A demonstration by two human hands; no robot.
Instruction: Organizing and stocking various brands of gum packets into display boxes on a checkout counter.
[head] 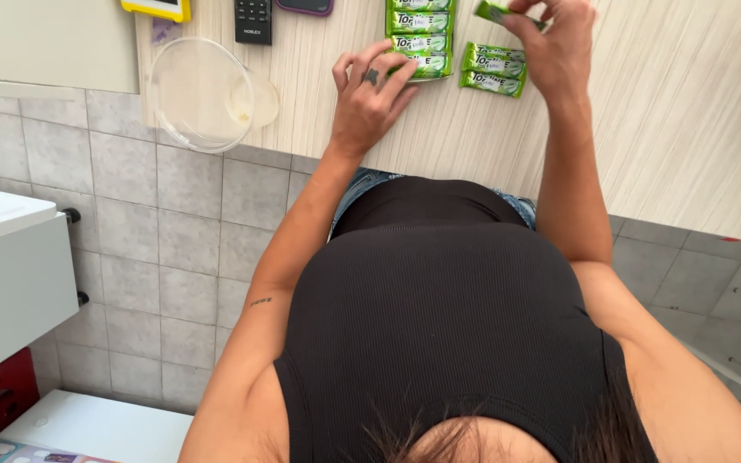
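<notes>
While the left hand [370, 99] rests with spread fingers on the pale wood-grain surface [671, 103], its fingertips touch the lowest wrapper of a stacked column of green snack bars [420, 34]. A dark ring sits on one finger of that hand, which grasps nothing and only presses against the edge of the stack. The right hand [555, 43] is raised near the top edge of the view and pinches a single green bar [492, 10] between thumb and fingers; part of that bar is cut off by the frame, so how much of it the fingers cover is hard to tell. Just below the right hand, two more green bars [492, 70] lie side by side on the surface, close beside the column but apart from it. To the left stands a clear plastic bowl [201, 93], partly overhanging the surface edge, well apart from both hands. Above it lie a black remote control [253, 19], a yellow-framed device [158, 9] and a dark phone [304, 6]. Grey floor tiles [156, 223] show below, with a white appliance [6, 274] at the left.
</notes>
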